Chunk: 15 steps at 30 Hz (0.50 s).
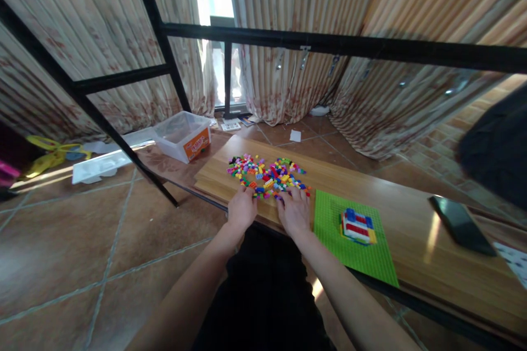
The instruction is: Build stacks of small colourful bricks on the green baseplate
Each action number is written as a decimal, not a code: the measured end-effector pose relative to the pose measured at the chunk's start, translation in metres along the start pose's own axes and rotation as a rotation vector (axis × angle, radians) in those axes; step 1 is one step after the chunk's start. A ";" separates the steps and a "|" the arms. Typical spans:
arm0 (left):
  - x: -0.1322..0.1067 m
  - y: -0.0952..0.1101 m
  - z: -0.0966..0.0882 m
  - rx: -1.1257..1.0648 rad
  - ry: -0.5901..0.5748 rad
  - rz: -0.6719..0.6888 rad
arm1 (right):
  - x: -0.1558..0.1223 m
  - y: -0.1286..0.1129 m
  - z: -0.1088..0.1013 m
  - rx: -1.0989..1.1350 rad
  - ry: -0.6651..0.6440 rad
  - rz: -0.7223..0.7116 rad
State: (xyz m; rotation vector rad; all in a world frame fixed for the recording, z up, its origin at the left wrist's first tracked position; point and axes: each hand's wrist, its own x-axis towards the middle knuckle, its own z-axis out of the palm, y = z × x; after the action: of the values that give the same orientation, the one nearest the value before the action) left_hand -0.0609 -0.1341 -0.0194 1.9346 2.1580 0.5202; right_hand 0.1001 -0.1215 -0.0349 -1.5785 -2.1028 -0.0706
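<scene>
A loose heap of small multicoloured toy bricks (269, 175) is spread over the wooden board. At the heap's near left edge is my left hand (242, 209), its fingers bent and held together; whatever is between them is hidden. My right hand (295, 211) rests at the near right edge with fingers apart and reaching over the bricks. To its right lies a green baseplate (329, 236). On that plate stands a small block-built structure (357, 226) in red, white, blue and yellow, touched by neither hand.
A clear plastic bin (173, 140) with an orange label stands left of the board. Toward the right end of the wooden tabletop (407, 214) lies a dark phone-like slab (461, 225). Black metal bars (263, 35) cross behind the board, with curtains beyond. A white tray (101, 167) is on the floor.
</scene>
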 end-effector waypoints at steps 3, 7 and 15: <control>0.001 0.008 0.005 -0.037 -0.005 0.039 | 0.006 0.007 -0.001 -0.022 0.031 0.001; 0.001 0.015 0.012 -0.092 -0.013 0.088 | 0.022 0.007 -0.001 -0.003 -0.016 -0.015; -0.001 0.002 0.019 -0.245 -0.018 0.154 | 0.057 -0.007 0.008 -0.007 -0.189 -0.132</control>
State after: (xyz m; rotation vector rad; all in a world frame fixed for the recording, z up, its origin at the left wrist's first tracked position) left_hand -0.0520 -0.1323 -0.0358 1.9676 1.8443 0.7522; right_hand 0.0800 -0.0702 -0.0162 -1.4997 -2.3529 0.0277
